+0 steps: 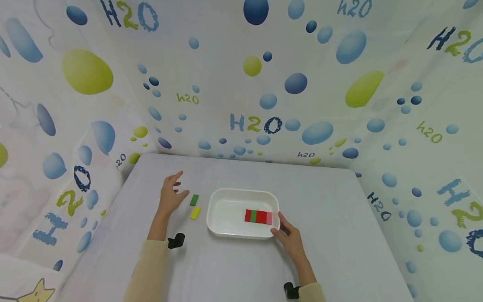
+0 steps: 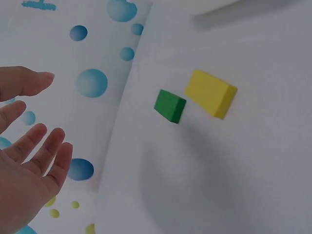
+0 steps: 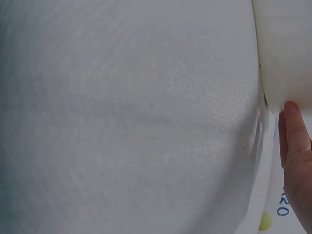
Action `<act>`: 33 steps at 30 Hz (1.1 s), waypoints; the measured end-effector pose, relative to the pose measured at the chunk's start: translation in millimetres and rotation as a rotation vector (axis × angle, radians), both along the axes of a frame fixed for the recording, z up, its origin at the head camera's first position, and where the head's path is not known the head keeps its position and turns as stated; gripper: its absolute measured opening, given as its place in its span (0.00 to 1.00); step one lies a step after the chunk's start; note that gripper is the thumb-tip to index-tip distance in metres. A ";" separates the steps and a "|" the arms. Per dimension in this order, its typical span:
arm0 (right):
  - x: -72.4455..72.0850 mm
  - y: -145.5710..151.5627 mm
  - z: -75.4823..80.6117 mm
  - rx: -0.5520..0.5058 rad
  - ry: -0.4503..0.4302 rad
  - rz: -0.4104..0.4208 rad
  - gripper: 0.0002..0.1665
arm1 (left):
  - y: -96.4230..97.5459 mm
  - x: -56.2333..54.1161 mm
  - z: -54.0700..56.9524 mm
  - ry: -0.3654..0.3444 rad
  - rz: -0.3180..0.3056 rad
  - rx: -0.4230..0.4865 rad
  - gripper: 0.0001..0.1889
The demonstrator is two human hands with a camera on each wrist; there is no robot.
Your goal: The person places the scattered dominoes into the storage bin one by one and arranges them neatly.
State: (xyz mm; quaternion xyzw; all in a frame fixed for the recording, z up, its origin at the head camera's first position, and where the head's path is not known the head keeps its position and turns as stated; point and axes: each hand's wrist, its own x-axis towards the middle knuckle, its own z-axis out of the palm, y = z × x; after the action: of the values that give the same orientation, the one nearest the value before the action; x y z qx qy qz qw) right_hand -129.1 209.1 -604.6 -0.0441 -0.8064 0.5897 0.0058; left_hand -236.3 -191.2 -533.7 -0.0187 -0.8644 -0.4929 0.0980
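A white rectangular tray [image 1: 226, 233] lies on the white table; my right hand [image 1: 291, 241] grips its near right corner, thumb on the rim and fingers along the side. In the right wrist view, fingertips [image 3: 291, 108] touch the pale tray wall [image 3: 287, 58]. Inside the tray, a row of red, green and pink blocks [image 1: 261, 217] sits towards the right. My left hand [image 1: 171, 195] hovers left of a green block [image 1: 194, 200], fingers spread and holding nothing. Just nearer than the green block lies a yellow block [image 1: 195, 213]; both show in the left wrist view.
The white-covered table [image 1: 332, 218] extends around the tray. A patterned curtain [image 1: 211, 75] with blue and green drops closes off the back and both sides. Black wrist mounts [image 1: 176, 240] stick out from both sleeves.
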 end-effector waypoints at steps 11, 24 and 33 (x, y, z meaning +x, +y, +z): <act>9.4 -8.4 33.7 0.016 -0.030 0.013 0.41 | -21.9 5.1 -28.2 -0.204 -0.005 -0.033 0.43; 10.9 -9.7 41.5 -0.005 -0.014 0.023 0.40 | -20.3 2.0 -39.7 -0.263 -0.013 -0.046 0.43; 2.6 -3.2 10.8 -0.005 -0.010 0.006 0.42 | -15.0 -0.1 -53.9 -0.278 -0.038 -0.066 0.42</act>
State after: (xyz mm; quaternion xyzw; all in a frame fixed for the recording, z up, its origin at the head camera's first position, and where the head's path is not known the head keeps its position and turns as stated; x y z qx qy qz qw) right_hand -126.6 205.8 -593.8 -0.0445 -0.8052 0.5913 -0.0003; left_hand -236.4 -206.2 -587.5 0.0303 -0.8849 -0.4637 -0.0328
